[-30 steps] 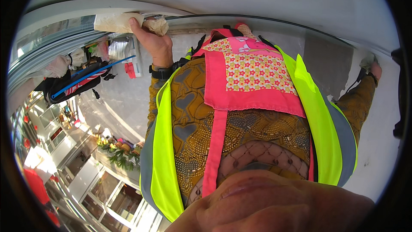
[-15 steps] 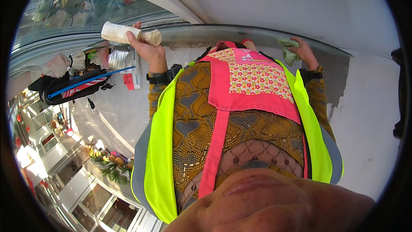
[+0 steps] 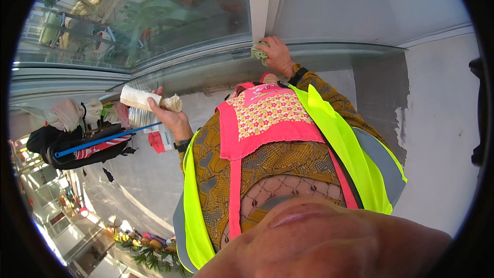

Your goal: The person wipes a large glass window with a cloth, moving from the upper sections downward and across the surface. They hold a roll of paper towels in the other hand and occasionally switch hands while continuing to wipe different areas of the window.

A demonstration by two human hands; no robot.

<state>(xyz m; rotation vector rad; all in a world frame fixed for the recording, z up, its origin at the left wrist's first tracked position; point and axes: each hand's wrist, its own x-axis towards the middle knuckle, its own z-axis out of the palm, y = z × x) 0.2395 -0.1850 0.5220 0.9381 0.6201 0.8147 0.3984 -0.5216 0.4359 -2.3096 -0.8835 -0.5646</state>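
My right hand is closed on a crumpled pale green cloth, at the foot of the white window post. The cloth is against the post's lower end, just above the ledge. On the left, my left hand is wrapped round a white roll that looks like paper. A crumpled cream-coloured piece sticks out past my fingers at its near end. My left hand holds the roll away from the glass.
Left of me a black bag lies with a blue pole across it, near pale cloths. A red object lies on the grey floor. Potted plants stand at lower left. A window pane shows greenery.
My right hand has moved left with the green cloth, from the ledge's right part to the window post. My left hand with the roll has dropped lower in view. My body has turned.
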